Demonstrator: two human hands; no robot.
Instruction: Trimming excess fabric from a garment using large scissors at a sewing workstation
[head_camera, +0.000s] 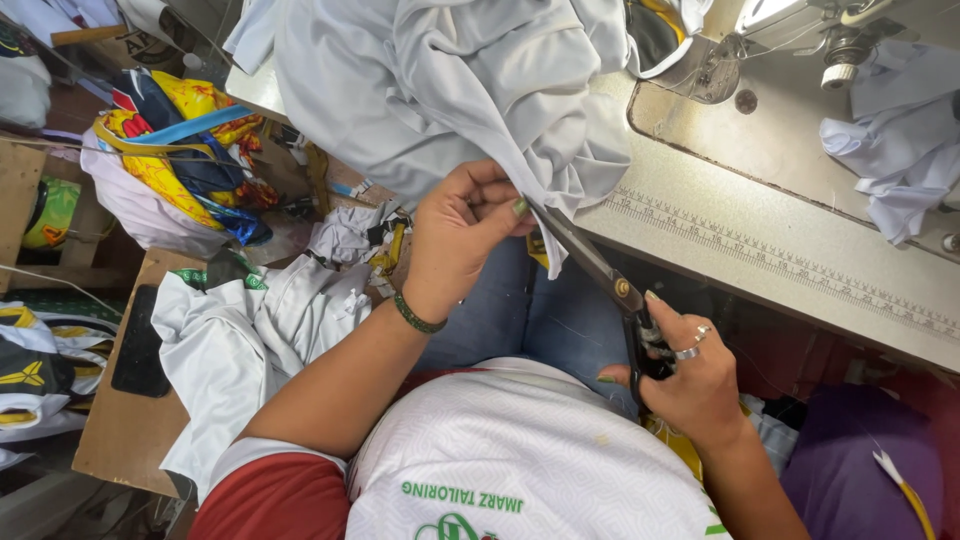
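Scraps of bright yellow and blue cloth lie heaped at the far left, and just right of them we see white garments piled on a wooden board. At the centre, our left hand has its fingers clamped on a fold of the pale grey fabric that hangs over the worktop edge. Right of it, our right hand has its fingers closed through the handles of the dark scissors, whose blades point up into that fold. The sewing machine stands at the far right.
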